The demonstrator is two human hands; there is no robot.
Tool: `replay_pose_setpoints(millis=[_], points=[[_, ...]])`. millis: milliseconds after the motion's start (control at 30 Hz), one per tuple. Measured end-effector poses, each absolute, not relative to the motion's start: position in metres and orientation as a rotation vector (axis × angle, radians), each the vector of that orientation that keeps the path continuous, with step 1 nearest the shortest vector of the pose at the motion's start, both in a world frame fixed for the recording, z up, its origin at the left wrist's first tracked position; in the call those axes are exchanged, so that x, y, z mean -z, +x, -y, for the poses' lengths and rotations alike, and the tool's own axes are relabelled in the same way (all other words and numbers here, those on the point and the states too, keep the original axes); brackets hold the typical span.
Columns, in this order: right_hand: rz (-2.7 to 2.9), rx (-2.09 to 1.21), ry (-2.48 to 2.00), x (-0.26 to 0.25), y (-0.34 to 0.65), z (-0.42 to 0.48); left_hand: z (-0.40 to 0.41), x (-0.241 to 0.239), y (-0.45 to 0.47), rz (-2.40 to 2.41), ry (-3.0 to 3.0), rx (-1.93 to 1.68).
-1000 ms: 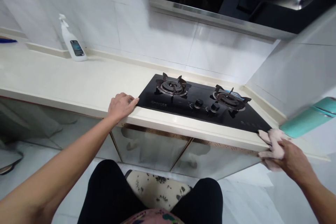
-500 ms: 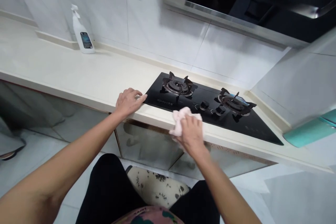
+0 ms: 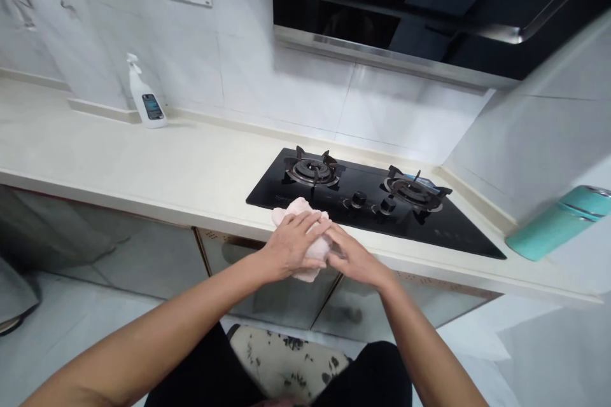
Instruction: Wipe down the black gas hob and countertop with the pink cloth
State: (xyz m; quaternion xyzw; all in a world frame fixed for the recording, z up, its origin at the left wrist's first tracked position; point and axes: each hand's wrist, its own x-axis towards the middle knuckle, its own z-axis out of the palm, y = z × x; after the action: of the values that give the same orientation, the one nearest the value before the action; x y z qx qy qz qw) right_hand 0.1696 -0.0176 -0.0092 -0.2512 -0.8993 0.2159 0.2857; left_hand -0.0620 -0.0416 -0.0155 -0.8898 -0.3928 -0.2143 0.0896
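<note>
Item: pink cloth (image 3: 300, 210), probably soft, light and limp, takes hold anywhere; left hand (image 3: 291, 243) clasps it from above, right hand (image 3: 357, 259) touches its side, grip unclear.

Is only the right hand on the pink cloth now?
No, the left hand is wrapped over the pink cloth and the right hand touches it too, at the counter's front edge.

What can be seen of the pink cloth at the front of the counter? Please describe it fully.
The pink cloth is pale, soft-looking fabric, bunched into a crumpled wad. It sits on the front edge of the cream countertop, just before the black gas hob, its lower part hanging over the edge. The left hand grips its middle; the right hand touches its right side.
</note>
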Motion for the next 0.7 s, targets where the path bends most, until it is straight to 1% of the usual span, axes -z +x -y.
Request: replay_pose_setpoints(millis=[67, 100, 233, 300, 367, 467, 600, 700], points=[[2.263, -0.536, -0.791, 0.01, 0.212, 0.015, 0.042, 0.017, -0.055, 1.286, -2.562, 0.472], [2.157, -0.466, -0.888, 0.011, 0.235, 0.012, 0.044, 0.018, -0.052, 1.355, -2.511, 0.417], [1.677, 0.0, -1.357, 0.023, 0.325, -0.013, 0.049, 0.019, -0.045, 1.609, -2.343, 0.338], [1.599, 0.198, -1.517, 0.033, 0.351, -0.026, 0.049, 0.02, -0.042, 1.627, -2.331, 0.331], [1.666, 0.327, -1.606, 0.043, 0.357, -0.035, 0.046, 0.023, -0.035, 1.571, -2.34, 0.375], [1.812, 0.396, -1.691, 0.051, 0.346, -0.037, 0.039, 0.03, -0.008, 1.403, -2.348, 0.493], [1.865, 0.375, -1.799, 0.052, 0.338, -0.035, 0.03, 0.04, 0.055, 1.081, -2.427, 0.581], [1.886, 0.359, -1.82, 0.054, 0.348, -0.037, 0.025, 0.048, 0.091, 0.964, -2.423, 0.648]])
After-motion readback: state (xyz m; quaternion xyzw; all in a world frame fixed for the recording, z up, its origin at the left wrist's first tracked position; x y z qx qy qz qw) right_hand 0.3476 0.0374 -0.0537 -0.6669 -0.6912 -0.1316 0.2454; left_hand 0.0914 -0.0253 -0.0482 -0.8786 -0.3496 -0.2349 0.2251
